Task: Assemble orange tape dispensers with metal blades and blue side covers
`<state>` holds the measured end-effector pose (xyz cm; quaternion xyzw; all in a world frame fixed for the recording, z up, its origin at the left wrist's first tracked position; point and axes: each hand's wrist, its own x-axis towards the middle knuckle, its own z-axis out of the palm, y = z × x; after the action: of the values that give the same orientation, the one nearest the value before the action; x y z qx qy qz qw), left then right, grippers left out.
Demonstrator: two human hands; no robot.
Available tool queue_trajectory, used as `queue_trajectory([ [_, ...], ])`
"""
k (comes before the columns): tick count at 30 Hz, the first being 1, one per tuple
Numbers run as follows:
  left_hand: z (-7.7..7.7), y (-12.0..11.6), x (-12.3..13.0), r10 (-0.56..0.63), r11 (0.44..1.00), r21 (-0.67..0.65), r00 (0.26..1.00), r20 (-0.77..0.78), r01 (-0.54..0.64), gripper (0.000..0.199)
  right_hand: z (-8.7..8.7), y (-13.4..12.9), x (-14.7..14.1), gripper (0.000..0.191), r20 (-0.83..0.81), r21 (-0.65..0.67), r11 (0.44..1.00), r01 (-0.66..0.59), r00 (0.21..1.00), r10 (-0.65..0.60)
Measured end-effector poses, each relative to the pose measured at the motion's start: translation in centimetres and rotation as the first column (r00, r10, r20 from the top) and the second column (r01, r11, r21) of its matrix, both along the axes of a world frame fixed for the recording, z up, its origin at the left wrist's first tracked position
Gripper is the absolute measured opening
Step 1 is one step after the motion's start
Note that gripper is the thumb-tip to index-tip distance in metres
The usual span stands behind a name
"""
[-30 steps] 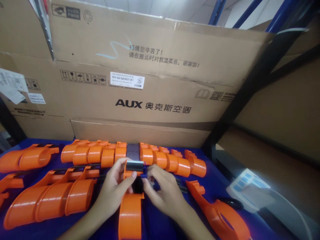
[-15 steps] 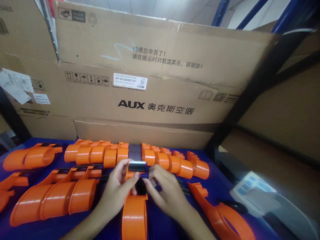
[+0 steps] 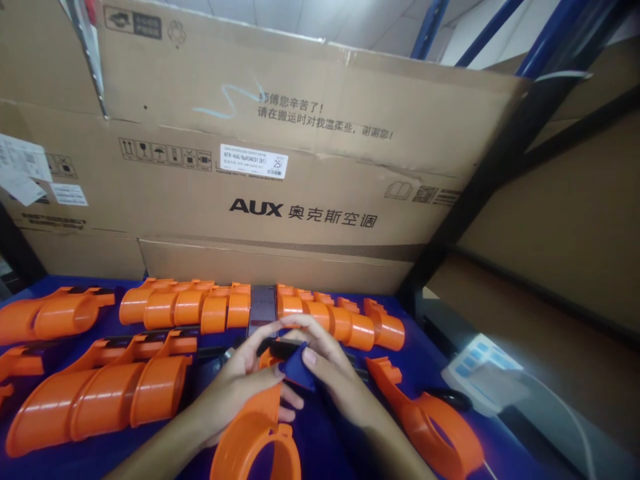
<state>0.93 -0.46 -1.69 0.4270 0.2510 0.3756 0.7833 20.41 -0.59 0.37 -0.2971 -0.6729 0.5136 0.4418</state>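
An orange tape dispenser (image 3: 245,427) is in both hands, its large ring low and turned side-on so the hole shows. My left hand (image 3: 243,370) wraps round its neck, with fingers showing behind. On the head end, my right hand (image 3: 327,367) presses its thumb against a dark blue flap (image 3: 299,370). A black part (image 3: 283,348) lies across the head between the hands. Its toothed blade is out of sight now, and my fingers hide how the parts fit together.
Rows of similar orange dispensers (image 3: 160,393) lie on the blue surface (image 3: 327,440). A dark box-shaped item (image 3: 263,307) stands amid the back row. At right are a single dispenser (image 3: 430,427) and a white-and-blue packet (image 3: 483,373). A cardboard wall (image 3: 300,260) rises behind.
The dispenser has turned: its ring now shows its opening, and the toothed blade that faced up is no longer visible. My right hand has shifted onto the blue flap.
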Motion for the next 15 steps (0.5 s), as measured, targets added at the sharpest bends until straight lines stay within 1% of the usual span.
queue_trajectory([
  [2,-0.1,-0.1,-0.1,0.001,0.997,0.08,1.0,0.014,-0.002,0.074,-0.4,0.2,-0.1,0.041,0.019,0.03,0.997,0.067,0.998,-0.067],
  [4,-0.4,0.1,-0.2,0.013,0.985,0.17,1.0,0.016,-0.016,0.073,-0.9,0.4,-0.2,0.038,0.061,0.078,0.988,0.135,0.988,-0.14],
  [6,-0.7,0.5,-0.2,0.028,0.976,0.214,1.0,0.002,-0.028,0.07,-1.1,0.5,-0.3,0.035,0.105,0.129,0.978,0.166,0.978,-0.18],
  [9,-0.9,1.0,-0.2,0.066,0.972,0.227,0.998,-0.026,-0.058,0.061,-1.0,0.3,-0.4,0.029,0.157,0.178,0.972,0.154,0.97,-0.183],
  [12,-0.6,1.1,-0.1,0.107,0.967,0.237,0.993,-0.044,-0.094,0.062,-0.7,0.0,-0.4,0.022,0.206,0.211,0.968,0.138,0.961,-0.182],
  [15,-0.1,1.0,-0.3,0.096,0.973,0.217,0.994,-0.054,-0.082,0.063,-0.4,0.0,-0.3,0.026,0.235,0.25,0.959,0.132,0.953,-0.192],
])
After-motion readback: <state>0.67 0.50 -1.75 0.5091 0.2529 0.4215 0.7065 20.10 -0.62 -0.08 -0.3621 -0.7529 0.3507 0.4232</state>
